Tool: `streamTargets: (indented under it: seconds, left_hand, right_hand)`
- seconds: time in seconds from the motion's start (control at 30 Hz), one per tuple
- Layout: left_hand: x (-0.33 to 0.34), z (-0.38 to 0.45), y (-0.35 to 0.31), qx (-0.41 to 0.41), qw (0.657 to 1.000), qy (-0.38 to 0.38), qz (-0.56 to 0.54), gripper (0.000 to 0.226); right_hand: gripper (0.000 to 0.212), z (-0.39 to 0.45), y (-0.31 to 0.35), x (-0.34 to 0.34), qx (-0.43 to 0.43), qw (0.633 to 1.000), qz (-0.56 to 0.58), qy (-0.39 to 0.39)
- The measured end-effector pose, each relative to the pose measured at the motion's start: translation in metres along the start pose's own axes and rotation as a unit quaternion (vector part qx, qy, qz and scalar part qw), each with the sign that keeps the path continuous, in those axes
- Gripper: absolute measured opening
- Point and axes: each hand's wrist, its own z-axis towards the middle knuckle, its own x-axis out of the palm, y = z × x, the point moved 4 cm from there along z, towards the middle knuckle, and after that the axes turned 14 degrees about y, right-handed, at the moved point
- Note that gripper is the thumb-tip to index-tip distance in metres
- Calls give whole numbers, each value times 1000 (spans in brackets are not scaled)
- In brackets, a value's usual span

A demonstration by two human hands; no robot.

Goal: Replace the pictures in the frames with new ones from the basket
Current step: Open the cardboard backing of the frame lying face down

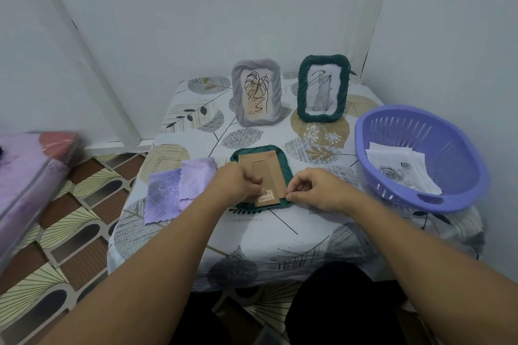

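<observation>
Working on the face-down green frame [260, 176] at the middle of the table [280, 232], I have both hands on its brown backing board [266, 173]. My left hand [238, 183] has its fingers curled over the left part of the board, pressing down near the fold-out stand strip, with a small price sticker [266, 195] just beside its fingertips. My right hand [319, 189] pinches at the frame's lower right corner, thumb and forefinger closed together at the board's edge; whether they grip a tab or only the rim I cannot tell.

Behind, two frames stand upright and apart: a grey frame [256, 92] on the left with a line drawing of a leaf, and a second green frame [323, 88] on the right with a dark scribbled picture inside. At my right sits the purple basket [420, 157], near the table's edge, holding loose white pictures [398, 171], one showing grey roses. To the left of the face-down frame lie two lilac cloths [179, 185], overlapping each other. The table wears a leaf-patterned cover. Off to the far left, a blurred pink and purple bundle [33, 176] sits above the patterned floor tiles.
</observation>
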Motion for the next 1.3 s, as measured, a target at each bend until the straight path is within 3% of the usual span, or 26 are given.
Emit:
streamTargets:
  seconds: [0.43, 0.53, 0.67, 1.0, 1.07, 1.17, 1.3]
  left_hand:
    - [1, 2, 2, 5, 1000, -10, 7, 19]
    - [1, 2, 3, 4, 1000, -15, 21, 20]
    - [1, 3, 4, 4, 1000, -16, 22, 22]
    - [0, 4, 6, 5, 999, -18, 29, 25]
    - [-2, 3, 4, 11, 997, -21, 74, 23]
    - [-7, -1, 7, 37, 982, -75, 172, 21]
    - [-16, -7, 24, 47, 952, -234, 190, 25]
  right_hand:
    - [9, -2, 17, 0, -11, 996, -72, 59]
    - [9, 1, 14, 0, -10, 996, -46, 69]
    - [9, 3, 1, -1, -1, 1000, 10, 25]
    - [3, 8, 8, -2, 7, 998, -37, 58]
    - [1, 7, 10, -2, 15, 999, -9, 48]
    - [13, 7, 13, -1, 13, 999, 30, -17]
    - [25, 18, 14, 1, 54, 991, 4, -122]
